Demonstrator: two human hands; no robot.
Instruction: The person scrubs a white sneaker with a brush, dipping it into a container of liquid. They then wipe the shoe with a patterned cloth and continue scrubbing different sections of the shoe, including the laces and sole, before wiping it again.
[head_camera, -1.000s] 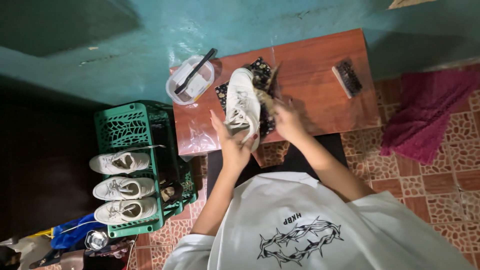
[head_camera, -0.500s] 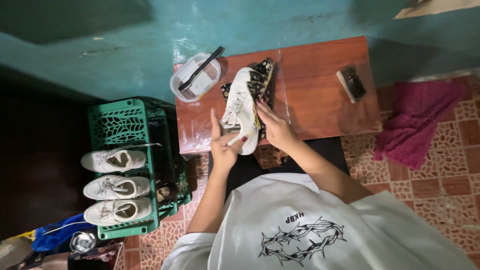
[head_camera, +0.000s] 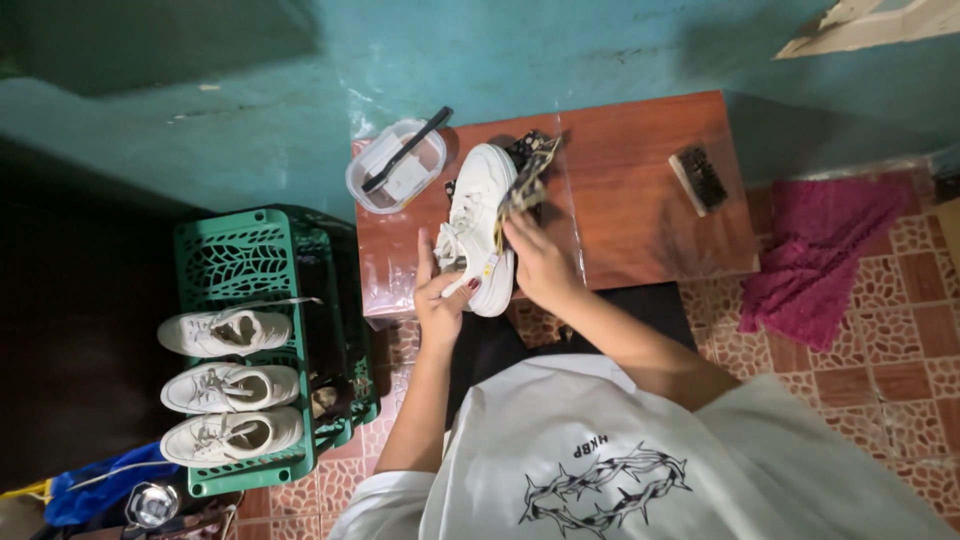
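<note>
A white sneaker lies lengthwise on the reddish wooden table, heel toward me. My left hand grips its heel end from the left side. My right hand presses a dark patterned cloth against the shoe's right side. The cloth runs along the shoe up to its toe. Both forearms reach out from my white printed T-shirt below.
A clear plastic tub with a black brush across it stands at the table's left corner. A scrub brush lies at the table's right. A green crate carries three white sneakers. A magenta towel lies on the tiled floor.
The shoe has come down from a raised position and now rests lower on the table. My right hand has shifted along its side with the cloth.
</note>
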